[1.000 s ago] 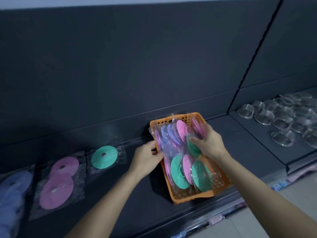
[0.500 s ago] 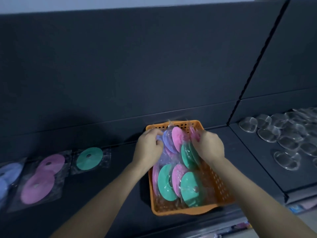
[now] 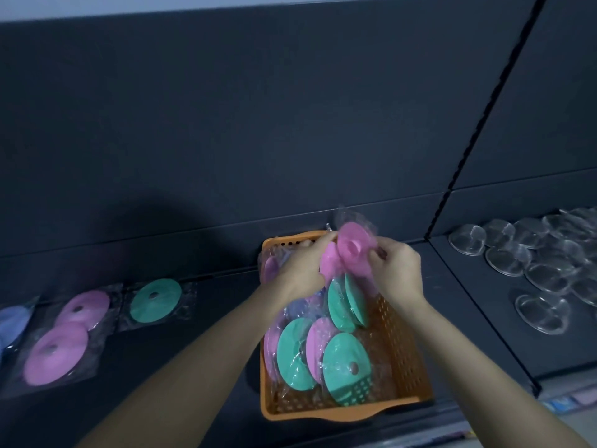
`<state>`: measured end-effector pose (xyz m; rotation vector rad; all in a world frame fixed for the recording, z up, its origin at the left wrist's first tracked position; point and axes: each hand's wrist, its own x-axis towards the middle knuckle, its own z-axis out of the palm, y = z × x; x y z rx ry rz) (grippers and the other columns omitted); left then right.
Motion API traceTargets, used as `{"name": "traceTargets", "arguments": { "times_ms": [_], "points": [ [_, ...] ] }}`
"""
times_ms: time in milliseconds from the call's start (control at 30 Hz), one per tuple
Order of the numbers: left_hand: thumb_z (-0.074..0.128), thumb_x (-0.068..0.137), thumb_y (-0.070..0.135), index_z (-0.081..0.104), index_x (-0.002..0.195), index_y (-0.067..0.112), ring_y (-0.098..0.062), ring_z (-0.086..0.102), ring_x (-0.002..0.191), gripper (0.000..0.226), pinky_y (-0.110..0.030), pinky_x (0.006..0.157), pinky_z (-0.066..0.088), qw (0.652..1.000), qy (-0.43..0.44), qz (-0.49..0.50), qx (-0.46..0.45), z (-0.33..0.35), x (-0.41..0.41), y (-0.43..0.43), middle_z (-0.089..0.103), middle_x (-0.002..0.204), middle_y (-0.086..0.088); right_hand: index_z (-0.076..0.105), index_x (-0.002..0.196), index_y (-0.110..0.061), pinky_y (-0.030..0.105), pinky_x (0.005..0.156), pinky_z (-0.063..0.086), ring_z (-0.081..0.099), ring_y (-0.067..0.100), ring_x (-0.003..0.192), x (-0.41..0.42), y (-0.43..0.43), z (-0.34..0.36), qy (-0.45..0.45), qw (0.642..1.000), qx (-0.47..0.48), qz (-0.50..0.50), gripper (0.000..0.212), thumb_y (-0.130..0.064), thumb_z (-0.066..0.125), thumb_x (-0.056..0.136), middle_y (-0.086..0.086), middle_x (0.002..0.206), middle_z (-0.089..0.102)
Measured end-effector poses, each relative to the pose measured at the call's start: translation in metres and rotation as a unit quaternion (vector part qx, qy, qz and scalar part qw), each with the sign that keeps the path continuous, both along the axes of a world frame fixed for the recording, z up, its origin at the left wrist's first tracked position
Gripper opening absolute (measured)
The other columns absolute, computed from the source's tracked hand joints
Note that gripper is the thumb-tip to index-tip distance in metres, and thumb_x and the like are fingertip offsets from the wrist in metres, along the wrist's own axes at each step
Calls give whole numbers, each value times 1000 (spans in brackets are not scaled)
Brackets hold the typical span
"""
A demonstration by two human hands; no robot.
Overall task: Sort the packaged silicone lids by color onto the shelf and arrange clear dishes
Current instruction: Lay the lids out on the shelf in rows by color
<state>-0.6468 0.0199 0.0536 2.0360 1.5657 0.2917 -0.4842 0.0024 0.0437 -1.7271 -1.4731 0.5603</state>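
Observation:
An orange basket on the dark shelf holds several packaged green, pink and purple lids. Above its far end both hands hold a packaged pink lid: my left hand pinches its left side, my right hand grips its right side. On the shelf to the left lie a green lid, two pink lids and a blue lid at the frame edge, each in clear wrap.
Several clear dishes lie spread on the neighbouring shelf section at the right, past a vertical divider. The dark back panel rises behind everything. The shelf's front edge runs below the basket.
Both hands have lifted a packaged pink lid up out of the basket's far end. One second ago the left hand was beside the basket's left rim.

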Motion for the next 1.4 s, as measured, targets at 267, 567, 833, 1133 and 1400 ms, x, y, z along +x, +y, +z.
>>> {"name": "traceTargets", "arguments": {
  "times_ms": [267, 567, 833, 1133, 1400],
  "points": [
    [51, 88, 19, 48, 88, 18, -29, 48, 97, 3, -30, 67, 33, 982, 120, -4, 145, 0, -11, 3, 44, 99, -2, 73, 90, -14, 27, 58, 52, 63, 20, 68, 0, -4, 12, 103, 993, 48, -26, 18, -6, 57, 88, -2, 70, 68],
    [53, 92, 22, 47, 76, 7, -19, 48, 68, 23, -34, 64, 38, 963, -133, 114, 203, 42, -45, -5, 54, 74, -3, 57, 68, 1, 26, 59, 36, 41, 7, 61, -15, -11, 44, 232, 959, 162, -22, 22, -7, 57, 89, 0, 61, 49],
    [39, 100, 39, 58, 108, 2, -32, 65, 90, 42, -41, 72, 54, 763, -573, 264, -140, 48, -54, -35, 66, 104, -21, 71, 109, -19, 38, 103, 44, 61, 8, 111, -64, -33, 51, 54, 947, 287, 134, 37, 5, 59, 84, -5, 113, 70],
    [58, 88, 31, 63, 114, 6, -26, 69, 84, 36, -38, 76, 57, 671, -647, 232, -279, 44, -93, -58, 71, 99, -14, 66, 115, -13, 52, 107, 36, 46, 25, 130, -103, -52, 3, -128, 906, 262, 308, 36, -11, 50, 83, 4, 129, 61],
    [60, 83, 1, 65, 111, 4, -30, 68, 81, 29, -42, 73, 57, 749, -570, 295, -164, 20, -112, -64, 70, 96, -19, 71, 105, -9, 19, 105, 37, 55, 9, 118, -94, -61, 8, -16, 941, 208, 266, 32, -21, 49, 86, 2, 120, 65]
  ]
}}
